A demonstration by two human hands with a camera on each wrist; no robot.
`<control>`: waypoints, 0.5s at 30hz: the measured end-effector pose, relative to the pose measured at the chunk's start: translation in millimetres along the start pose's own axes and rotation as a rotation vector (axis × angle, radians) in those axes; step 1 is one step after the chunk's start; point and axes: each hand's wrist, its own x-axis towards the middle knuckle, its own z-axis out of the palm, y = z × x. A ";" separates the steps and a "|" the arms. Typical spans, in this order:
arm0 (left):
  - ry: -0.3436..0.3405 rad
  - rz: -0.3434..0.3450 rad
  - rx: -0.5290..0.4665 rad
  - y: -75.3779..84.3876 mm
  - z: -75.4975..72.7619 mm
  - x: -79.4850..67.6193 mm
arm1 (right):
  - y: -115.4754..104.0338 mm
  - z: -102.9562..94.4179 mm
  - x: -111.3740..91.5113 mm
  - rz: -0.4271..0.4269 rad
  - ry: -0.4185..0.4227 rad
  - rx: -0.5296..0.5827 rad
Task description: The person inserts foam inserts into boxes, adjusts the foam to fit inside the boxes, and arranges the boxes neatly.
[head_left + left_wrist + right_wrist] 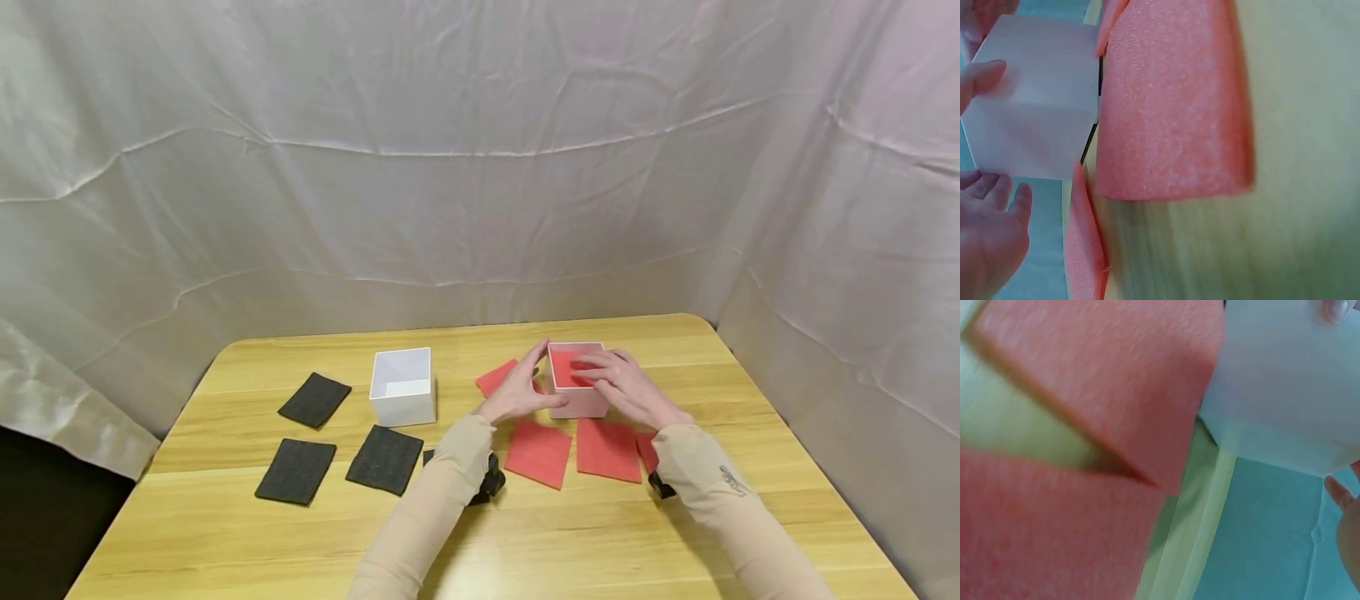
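Observation:
A white square box (579, 405) stands at the right of the table with a red foam sheet (562, 368) inside it. My left hand (520, 392) grips the box's left front corner, thumb along the front wall and fingers at the left wall. In the left wrist view the left thumb (984, 78) overlaps the front face. My right hand (626, 385) comes over the right wall, its fairly straight fingers reaching into the box onto the red sheet. The right wrist view shows the right thumb (1339, 492) outside, near the box's lower edge.
Several red foam sheets (538, 452) lie in front of the box, one partly under the right wrist; another red sheet (493, 377) lies behind the left hand. A second white box (405, 408) stands left of centre. Several black sheets (297, 471) lie around it.

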 end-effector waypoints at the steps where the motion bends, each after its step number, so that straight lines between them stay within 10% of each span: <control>1: -0.001 0.002 -0.010 -0.3 -0.3 0.1 | -0.9 -0.9 -1.0 0.009 -0.029 -0.004; 15: -0.030 -0.011 0.011 0.6 -3.6 0.8 | -7.9 -3.5 -0.6 0.054 -0.188 -0.050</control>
